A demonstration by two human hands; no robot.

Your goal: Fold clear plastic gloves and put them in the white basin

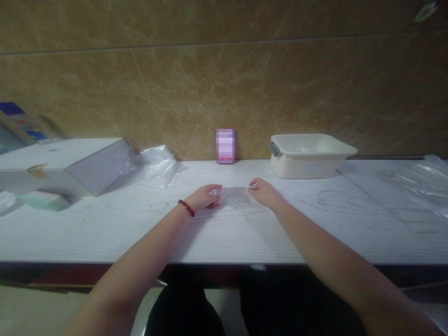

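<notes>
A small clear plastic bag (235,196) stretches between my two hands, just over the white wood-grain table (224,238). At its left end, my left hand (207,197) is closed on the plastic, the thumb and fingers curled around it. My right hand (263,191) pinches the other end between thumb and forefinger, where a thin whitish edge shows. A red bead bracelet (186,208) circles my left wrist. Whether anything lies inside the bag is too blurred to make out.
A phone (225,146) with a blurred screen leans against the tiled wall. Right of it stands a cream plastic bin (308,163) with a grey latch. To the left are a white box (80,163), crumpled clear plastic (157,163) and a pale green block (47,200). More clear plastic (425,184) lies far right.
</notes>
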